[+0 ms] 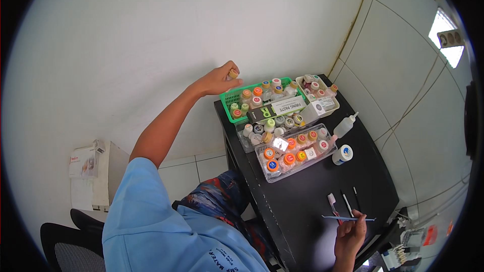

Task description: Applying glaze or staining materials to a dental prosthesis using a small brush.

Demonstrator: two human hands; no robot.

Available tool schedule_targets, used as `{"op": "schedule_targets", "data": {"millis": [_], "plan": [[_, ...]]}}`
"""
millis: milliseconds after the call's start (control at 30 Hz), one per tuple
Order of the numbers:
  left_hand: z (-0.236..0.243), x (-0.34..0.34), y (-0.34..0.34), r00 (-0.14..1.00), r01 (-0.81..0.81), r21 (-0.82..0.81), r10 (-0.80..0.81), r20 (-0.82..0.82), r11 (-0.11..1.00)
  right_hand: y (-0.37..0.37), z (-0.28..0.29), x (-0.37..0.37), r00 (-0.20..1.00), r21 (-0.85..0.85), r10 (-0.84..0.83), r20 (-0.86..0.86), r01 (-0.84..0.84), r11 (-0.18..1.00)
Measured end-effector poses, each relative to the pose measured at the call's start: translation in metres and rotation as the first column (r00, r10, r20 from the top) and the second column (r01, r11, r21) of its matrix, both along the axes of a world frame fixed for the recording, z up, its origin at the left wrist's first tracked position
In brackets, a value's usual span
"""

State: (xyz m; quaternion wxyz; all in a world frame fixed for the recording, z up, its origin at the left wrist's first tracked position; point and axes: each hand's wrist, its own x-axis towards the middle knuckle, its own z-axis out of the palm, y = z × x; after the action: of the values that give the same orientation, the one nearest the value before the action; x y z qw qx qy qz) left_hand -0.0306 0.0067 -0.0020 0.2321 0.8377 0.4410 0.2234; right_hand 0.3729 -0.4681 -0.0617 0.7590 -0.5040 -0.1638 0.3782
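Observation:
My left hand [223, 77] grips a small jar with a tan cap [233, 74], raised over the back-left end of a green basket [224, 99] of capped jars. My right hand [350, 234] holds a slim light-blue double-ended tool [333, 217] near the desk's front right, beside a pink-handled brush [333, 202] and two thin sticks [347, 202]. A clear tray [282, 176] of orange-capped jars lies below the basket, with more small jars between them and a dark-and-white box [277, 109] resting across the basket's front.
On the black desk [269, 211] stand a cream container [333, 105], a squeeze bottle [344, 127] and a white tub [343, 154]. A mesh chair [60, 247] and low cabinet [88, 191] are at left; walls border the back and right, with cables and a power socket [449, 39].

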Motion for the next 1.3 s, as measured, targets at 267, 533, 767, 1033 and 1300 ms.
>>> {"op": "schedule_targets", "data": {"millis": [267,533,767,1033,1300], "plan": [[-0.035,-0.007,-0.003,0.945,0.064,0.000,-0.060,0.320,0.998,0.001,0.001,-0.001,0.999,-0.004,0.024,0.026,-0.024,1.000],[-0.038,-0.004,-0.017,0.956,0.006,-0.062,0.013,0.293,0.998,0.001,0.002,-0.002,1.000,-0.006,-0.008,0.011,0.008,1.000],[-0.059,-0.008,-0.009,0.961,0.002,-0.061,0.015,0.276,0.998,0.001,0.000,0.000,0.999,-0.003,0.018,0.034,-0.017,1.000],[-0.051,-0.007,-0.014,0.987,-0.032,0.047,0.024,0.161,0.998,0.001,0.002,-0.001,1.000,-0.020,0.002,0.018,-0.001,1.000],[-0.041,-0.006,-0.023,0.989,0.006,0.092,-0.019,0.148,0.996,0.001,0.000,0.000,1.000,-0.006,0.001,0.023,-0.001,1.000]]}}
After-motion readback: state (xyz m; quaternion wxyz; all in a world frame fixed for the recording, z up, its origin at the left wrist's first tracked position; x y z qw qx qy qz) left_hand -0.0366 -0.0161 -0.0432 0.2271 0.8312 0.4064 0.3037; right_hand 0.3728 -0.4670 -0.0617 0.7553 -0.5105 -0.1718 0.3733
